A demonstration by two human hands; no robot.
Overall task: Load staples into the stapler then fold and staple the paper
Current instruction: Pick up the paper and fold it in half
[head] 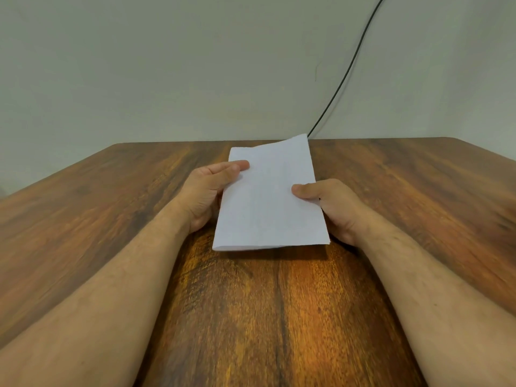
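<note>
A white sheet of paper (268, 196), folded with the crease along its near edge, is held just above the wooden table (111, 208). My left hand (206, 191) grips its left edge, thumb on top and fingers hidden beneath. My right hand (332, 205) grips the right edge the same way, thumb pressed on the upper face. The far right corner of the paper lifts a little. No stapler or staples appear in view.
A thin black cable (349, 71) runs down the pale wall (167, 65) and drops behind the table's far edge, just past the paper. Both forearms stretch across the near half of the table.
</note>
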